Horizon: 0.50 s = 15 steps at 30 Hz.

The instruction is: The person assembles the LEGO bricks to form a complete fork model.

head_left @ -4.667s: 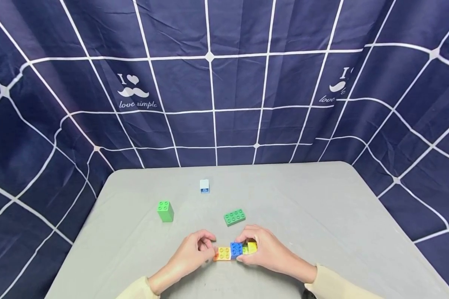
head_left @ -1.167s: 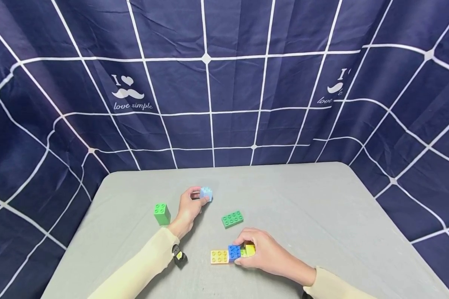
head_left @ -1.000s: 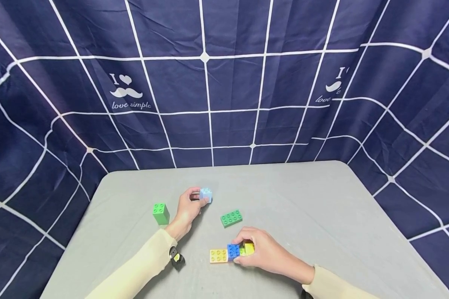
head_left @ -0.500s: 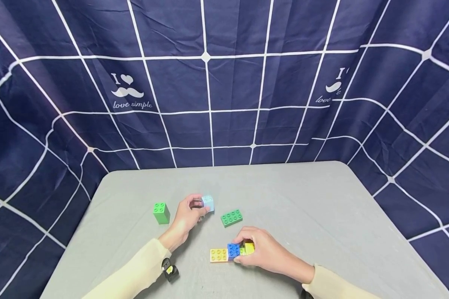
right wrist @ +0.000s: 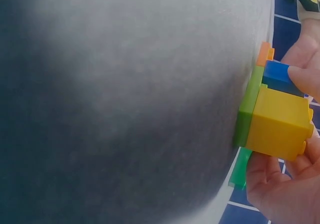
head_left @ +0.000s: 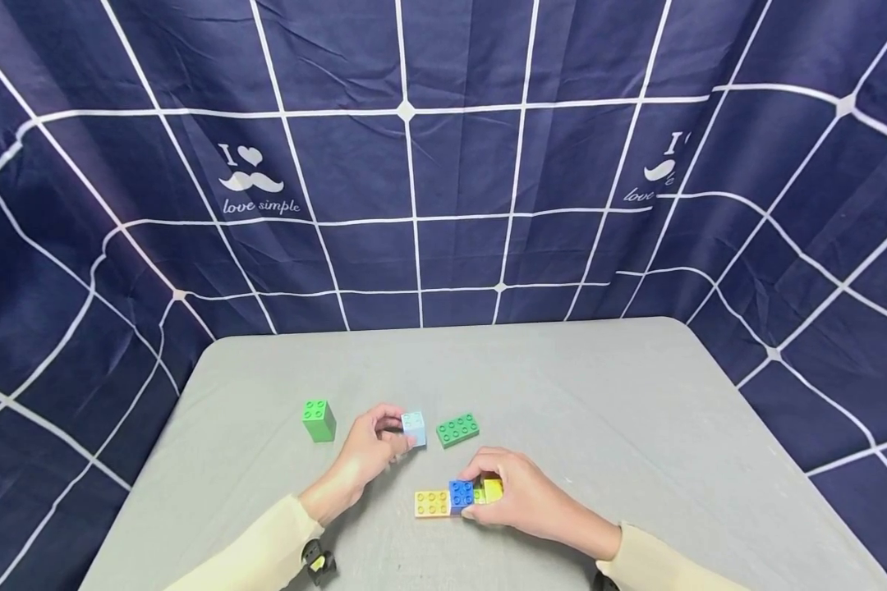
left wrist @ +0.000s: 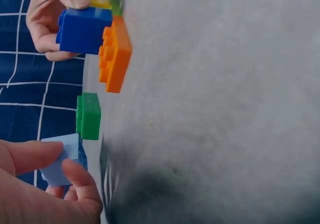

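My left hand (head_left: 369,450) pinches a light blue building brick (head_left: 413,425) between thumb and fingers, studs up. In the left wrist view that brick is raised off the grey tabletop, its hollow side facing down. My right hand (head_left: 525,497) grips a blue brick (head_left: 461,497), part of a joined row on the table. This blue brick spans an orange brick (head_left: 432,504) on the left and a lime green brick (right wrist: 246,114) on the right. A yellow brick (right wrist: 279,120) sits on the lime one, partly hidden by my right hand in the head view.
A flat green brick (head_left: 458,430) lies just right of the light blue brick, behind the joined row. Farther left stands a tall green brick (head_left: 319,422). A navy curtain with white grid lines (head_left: 458,180) encloses the table (head_left: 599,394) at the back and sides.
My left hand has left the orange brick, picked up the light blue brick from the far side and turned it studs up, then drawn it nearer. My right hand stays on the row.
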### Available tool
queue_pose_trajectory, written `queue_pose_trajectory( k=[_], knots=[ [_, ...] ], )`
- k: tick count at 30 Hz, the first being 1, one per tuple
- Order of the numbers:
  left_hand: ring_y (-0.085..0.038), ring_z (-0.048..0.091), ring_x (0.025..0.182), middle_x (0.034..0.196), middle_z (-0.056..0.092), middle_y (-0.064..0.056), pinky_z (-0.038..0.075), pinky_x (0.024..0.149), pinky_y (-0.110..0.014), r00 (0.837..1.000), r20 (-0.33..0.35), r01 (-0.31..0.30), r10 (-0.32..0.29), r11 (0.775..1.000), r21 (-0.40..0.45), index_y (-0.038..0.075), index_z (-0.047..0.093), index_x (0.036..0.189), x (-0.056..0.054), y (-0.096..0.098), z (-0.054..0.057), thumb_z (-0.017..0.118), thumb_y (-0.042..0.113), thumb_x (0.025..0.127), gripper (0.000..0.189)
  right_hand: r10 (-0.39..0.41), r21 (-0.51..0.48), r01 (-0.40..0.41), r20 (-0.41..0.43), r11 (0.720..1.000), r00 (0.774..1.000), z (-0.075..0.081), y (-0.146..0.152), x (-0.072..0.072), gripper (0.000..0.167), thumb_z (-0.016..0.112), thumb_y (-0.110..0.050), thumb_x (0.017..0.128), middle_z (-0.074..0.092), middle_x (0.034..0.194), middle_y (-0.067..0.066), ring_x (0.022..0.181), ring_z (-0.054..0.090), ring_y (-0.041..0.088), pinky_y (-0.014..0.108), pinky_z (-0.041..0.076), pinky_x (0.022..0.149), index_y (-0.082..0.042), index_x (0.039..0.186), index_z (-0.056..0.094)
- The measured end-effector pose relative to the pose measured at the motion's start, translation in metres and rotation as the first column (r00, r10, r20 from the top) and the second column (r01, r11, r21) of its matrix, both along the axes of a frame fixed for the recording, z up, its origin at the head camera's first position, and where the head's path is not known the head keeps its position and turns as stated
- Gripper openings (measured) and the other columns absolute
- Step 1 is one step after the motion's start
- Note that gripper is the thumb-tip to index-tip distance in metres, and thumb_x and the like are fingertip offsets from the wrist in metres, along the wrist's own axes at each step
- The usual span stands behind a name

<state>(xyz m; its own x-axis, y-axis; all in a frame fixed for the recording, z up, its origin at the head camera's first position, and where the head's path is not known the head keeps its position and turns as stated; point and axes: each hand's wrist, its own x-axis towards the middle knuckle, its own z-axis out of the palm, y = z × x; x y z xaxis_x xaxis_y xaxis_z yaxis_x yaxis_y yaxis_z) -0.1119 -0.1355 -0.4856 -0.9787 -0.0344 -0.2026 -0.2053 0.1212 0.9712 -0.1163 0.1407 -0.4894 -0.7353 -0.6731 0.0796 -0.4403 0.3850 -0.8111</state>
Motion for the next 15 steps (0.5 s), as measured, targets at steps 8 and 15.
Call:
queue_pose_trajectory(
  k=[8,15],
  knots=[
    [-0.018,0.057,0.079,0.113,0.067,-0.01,0.045,0.06,-0.025,0.998,-0.022,0.054,-0.055,0.998,-0.037,0.0,0.066,0.123,0.009,0.0,-0.001,0.081,-0.003,0.089,0.037,-0.004,-0.003,0.004,0.009,1.0,1.0,0.0,0.001,0.0,0.027,0.095,-0.018,0.085,0.071,0.105,-0.016,0.095,0.065,0.01,0.028,0.054,0.085,-0.026,0.105,0.078],
    [-0.017,0.056,0.081,0.111,0.067,-0.009,0.043,0.059,-0.023,0.992,-0.049,0.117,-0.118,0.993,-0.03,-0.001,0.067,0.122,0.02,-0.001,-0.001,0.078,-0.004,0.086,0.038,-0.002,-0.01,0.002,0.007,1.0,1.0,-0.001,0.001,0.0,0.027,0.095,-0.017,0.085,0.071,0.104,-0.016,0.095,0.064,0.008,0.027,0.055,0.083,-0.026,0.105,0.078]
  ],
)
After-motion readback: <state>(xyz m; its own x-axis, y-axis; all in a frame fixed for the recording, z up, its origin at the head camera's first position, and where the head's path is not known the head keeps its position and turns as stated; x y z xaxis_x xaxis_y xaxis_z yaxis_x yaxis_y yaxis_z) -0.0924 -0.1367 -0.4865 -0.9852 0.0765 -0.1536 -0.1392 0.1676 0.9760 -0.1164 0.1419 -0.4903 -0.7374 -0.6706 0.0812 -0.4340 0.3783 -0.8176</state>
